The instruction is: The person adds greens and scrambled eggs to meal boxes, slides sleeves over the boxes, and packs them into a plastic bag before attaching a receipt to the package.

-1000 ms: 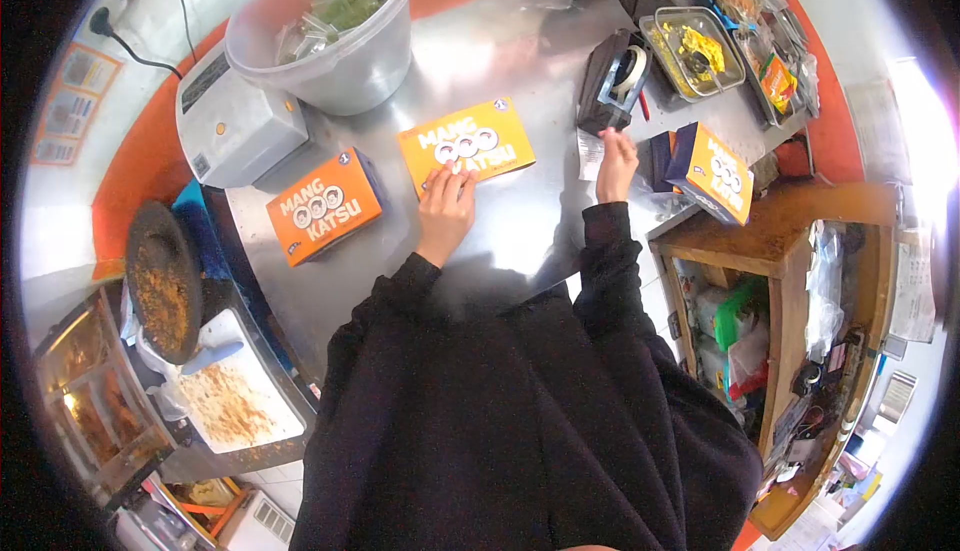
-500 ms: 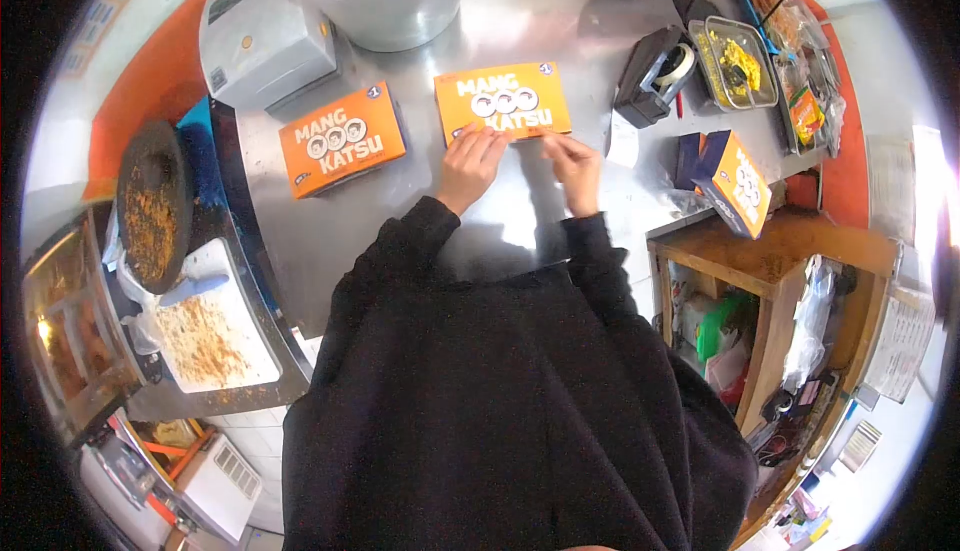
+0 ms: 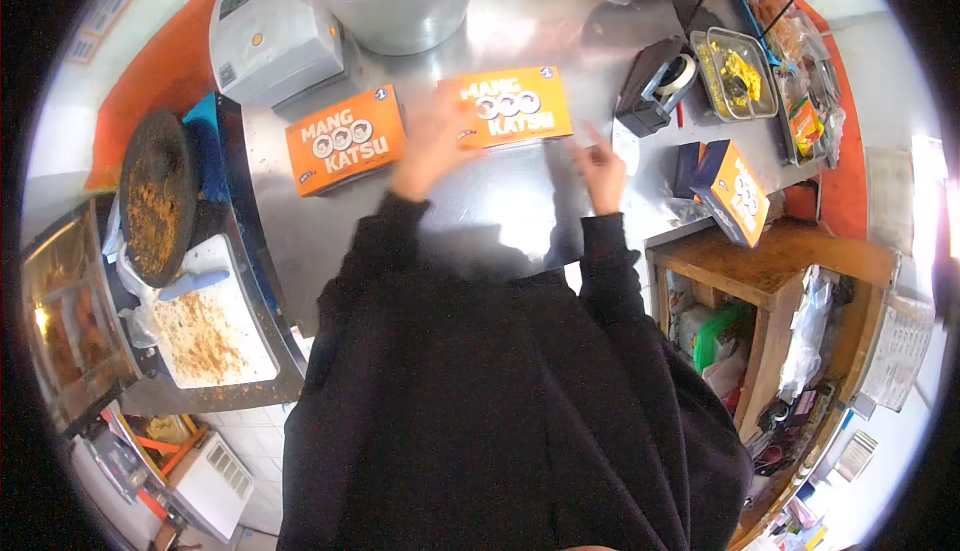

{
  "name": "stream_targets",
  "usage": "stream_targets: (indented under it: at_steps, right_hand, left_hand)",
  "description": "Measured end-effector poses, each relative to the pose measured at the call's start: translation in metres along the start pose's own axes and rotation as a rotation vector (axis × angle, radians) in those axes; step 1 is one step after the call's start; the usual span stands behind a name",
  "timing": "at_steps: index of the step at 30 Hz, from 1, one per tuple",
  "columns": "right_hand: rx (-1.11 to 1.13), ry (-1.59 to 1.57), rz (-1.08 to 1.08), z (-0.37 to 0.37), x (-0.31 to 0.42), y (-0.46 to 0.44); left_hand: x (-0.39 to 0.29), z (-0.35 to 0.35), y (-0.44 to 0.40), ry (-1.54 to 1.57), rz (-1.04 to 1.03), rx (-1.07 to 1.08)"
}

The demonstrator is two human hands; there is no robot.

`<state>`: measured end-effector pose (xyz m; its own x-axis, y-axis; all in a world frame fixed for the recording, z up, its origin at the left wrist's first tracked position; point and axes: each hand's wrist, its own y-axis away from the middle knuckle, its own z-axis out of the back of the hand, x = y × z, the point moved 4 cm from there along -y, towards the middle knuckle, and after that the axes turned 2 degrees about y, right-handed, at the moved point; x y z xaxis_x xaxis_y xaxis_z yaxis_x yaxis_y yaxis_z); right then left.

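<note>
Orange rectangular cardboard box with white MANG KATSU letters (image 3: 520,103) lies flat before us at twelve o'clock. Our right hand (image 3: 603,173) has just parted from its front edge to beside the near right corner; the fingers are half bent, and whether they pinch something we cannot tell. Our left hand (image 3: 428,151) has shifted to the left end; it is blurred, so its grip is unclear. The front edge is mostly uncovered now; we judge its handling is paused or finished. Farther, one black tape dispenser (image 3: 640,111) stands at one o'clock.
</note>
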<state>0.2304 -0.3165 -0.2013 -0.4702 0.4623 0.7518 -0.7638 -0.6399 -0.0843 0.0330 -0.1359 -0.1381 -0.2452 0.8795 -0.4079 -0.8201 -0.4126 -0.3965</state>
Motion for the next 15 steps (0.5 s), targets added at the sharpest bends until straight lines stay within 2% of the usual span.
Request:
stream_targets:
  at_steps: [1,2,3,4,5,6,7,8,9,10,13,14,15]
  right_hand:
    - [-0.215,0.079,0.024,0.024,-0.033,-0.010]
    - [-0.543,0.020,0.164,0.059,-0.018,-0.016]
    - [-0.622,0.044,-0.028,0.082,-0.036,-0.026]
    - [-0.643,0.209,0.018,0.100,-0.042,-0.040]
    - [-0.843,0.355,0.156,0.105,-0.046,-0.052]
    - [-0.708,0.258,0.153,0.096,-0.076,-0.081]
    - [-0.578,0.104,0.029,0.088,-0.088,-0.096]
    - [-0.463,-0.034,-0.111,0.080,-0.099,-0.109]
    - [-0.339,-0.232,-0.366,0.068,-0.103,-0.113]
    - [-0.373,-0.257,-0.236,0.064,-0.096,-0.115]
    - [-0.273,-0.878,-0.401,0.070,-0.066,-0.086]
    - [-0.278,-1.120,-0.342,0.065,-0.064,-0.077]
    - [-0.284,-1.252,-0.243,0.058,-0.070,-0.071]
  left_hand:
    - [0.019,0.029,0.007,-0.101,0.015,-0.019]
    - [0.044,0.050,0.014,-0.048,0.221,0.151]
    - [0.060,0.070,0.024,-0.177,0.375,0.282]
    - [0.076,0.087,0.039,-0.312,0.525,0.413]
    - [0.098,0.088,0.065,-0.337,0.538,0.441]
    - [0.115,0.084,0.082,-0.364,0.548,0.462]
    - [0.112,0.086,0.081,-0.377,0.516,0.462]
    - [0.109,0.089,0.079,-0.392,0.486,0.464]
    - [0.105,0.091,0.077,-0.407,0.462,0.468]
    - [0.104,0.092,0.074,-0.387,0.501,0.478]
    - [0.084,0.113,0.065,-0.207,0.458,0.387]
    - [0.066,0.125,0.060,-0.257,0.368,0.247]
    - [0.049,0.137,0.049,-0.178,0.374,0.230]
